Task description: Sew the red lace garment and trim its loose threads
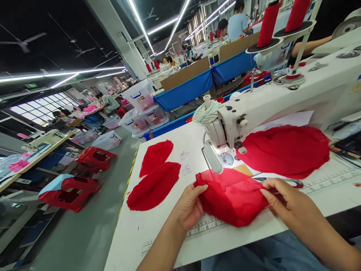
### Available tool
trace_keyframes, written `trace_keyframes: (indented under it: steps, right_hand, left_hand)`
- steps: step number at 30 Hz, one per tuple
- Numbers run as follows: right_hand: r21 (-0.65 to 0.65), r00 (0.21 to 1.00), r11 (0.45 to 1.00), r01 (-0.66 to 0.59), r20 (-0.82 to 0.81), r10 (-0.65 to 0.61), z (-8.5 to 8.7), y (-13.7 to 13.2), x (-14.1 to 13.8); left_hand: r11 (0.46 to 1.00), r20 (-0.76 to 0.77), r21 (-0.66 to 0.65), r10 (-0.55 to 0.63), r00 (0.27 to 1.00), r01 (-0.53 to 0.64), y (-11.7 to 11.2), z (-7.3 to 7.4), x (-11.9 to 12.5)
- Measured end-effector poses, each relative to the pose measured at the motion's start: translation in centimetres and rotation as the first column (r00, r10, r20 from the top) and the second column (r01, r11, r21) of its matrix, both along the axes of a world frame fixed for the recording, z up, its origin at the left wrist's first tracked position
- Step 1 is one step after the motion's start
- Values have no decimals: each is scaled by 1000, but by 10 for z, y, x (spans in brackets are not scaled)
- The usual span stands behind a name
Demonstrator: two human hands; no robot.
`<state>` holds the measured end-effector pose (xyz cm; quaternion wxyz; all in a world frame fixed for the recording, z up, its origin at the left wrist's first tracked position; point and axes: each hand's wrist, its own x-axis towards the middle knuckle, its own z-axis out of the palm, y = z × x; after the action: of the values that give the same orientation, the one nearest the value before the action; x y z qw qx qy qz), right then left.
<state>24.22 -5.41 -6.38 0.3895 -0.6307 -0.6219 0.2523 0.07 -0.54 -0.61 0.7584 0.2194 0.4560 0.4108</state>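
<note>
A piece of sheer red fabric (231, 195) is stretched between my two hands, in front of the needle area of a white sewing machine (270, 98). My left hand (190, 207) pinches its left edge between thumb and fingers. On the other side my right hand (287, 203) grips the right edge. Two red fabric pieces (155, 186) lie on the white table (166, 233) to the left. A larger red fabric piece (284, 150) lies under the machine's arm. Scissors (282, 182), partly covered, rest just behind my right hand.
Red thread cones (268, 26) stand above the machine, and a coil of pale cord (208, 112) hangs on its head. Printed rulers run along the table's front. Clear plastic bins (139, 96) and red stools (70, 192) stand left. Other people work farther back.
</note>
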Motion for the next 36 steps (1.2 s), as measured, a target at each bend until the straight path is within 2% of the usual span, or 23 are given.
trace_keyframes:
  steps: [1,2,4,5,6,8,9,10,12,13,14,16,17,18,20,22,25,27,29,32,36]
  right_hand:
    - [-93,966,995,-27,-257,2,6,3,-4]
    - [-178,874,982,-67,-485,-28,12,5,-7]
    - [-278,673,949,-146,-731,-111,21,11,-14]
    - [-291,623,943,-164,-772,-129,24,14,-17]
    - [-284,609,940,-188,-785,-115,28,17,-20]
    - [-236,610,924,-300,-793,-4,34,21,-27]
    - [-212,606,893,-397,-791,82,37,22,-30]
    - [-194,598,846,-496,-783,171,41,23,-34]
    - [-163,586,765,-623,-744,319,49,25,-41]
    - [-147,591,748,-647,-716,371,52,27,-45]
    - [-136,602,745,-653,-690,402,54,28,-47]
    - [-139,637,762,-632,-654,409,55,32,-47]
    - [-155,648,762,-629,-645,404,53,35,-44]
    - [-173,662,760,-626,-633,401,50,37,-39]
    - [-201,680,751,-629,-611,406,45,41,-26]
    - [-187,707,773,-606,-571,416,41,44,-14]
    - [-146,712,826,-544,-601,363,40,46,-6]
    - [-137,709,873,-468,-648,279,41,47,-8]
    - [-136,737,901,-412,-631,242,41,50,-13]
    - [-130,779,894,-428,-555,292,42,55,-20]
    - [-112,761,890,-441,-573,305,40,60,-20]
  left_hand:
    - [1000,4,-13,2,1000,-2,-6,-1,-2]
    - [1000,12,-11,6,1000,-5,-12,-2,-4]
    - [999,38,27,-41,998,40,-23,-4,-9]
    - [992,52,64,-112,992,109,-28,-4,-13]
    - [966,59,84,-251,966,246,-31,-4,-17]
    - [838,33,99,-542,840,537,-34,-3,-21]
    - [777,-15,99,-624,782,622,-33,-2,-21]
    - [778,-99,114,-610,786,618,-31,0,-19]
    - [850,-245,218,-427,870,479,-26,2,-10]
    - [872,-245,290,-332,911,395,-24,4,-3]
    - [860,-237,313,-340,910,403,-21,5,3]
    - [834,-281,255,-420,863,489,-16,6,13]
    - [838,-302,208,-435,848,504,-13,7,16]
    - [856,-313,169,-423,850,488,-10,7,18]
    - [912,-290,138,-335,897,385,-3,6,18]
    - [939,-249,138,-275,929,315,4,4,16]
    - [927,-239,158,-299,924,341,14,3,15]
    - [899,-249,165,-359,899,405,19,3,17]
    - [865,-265,136,-438,859,483,23,3,19]
    - [842,-259,129,-481,838,524,25,1,26]
    - [880,-172,220,-389,905,420,20,-2,36]
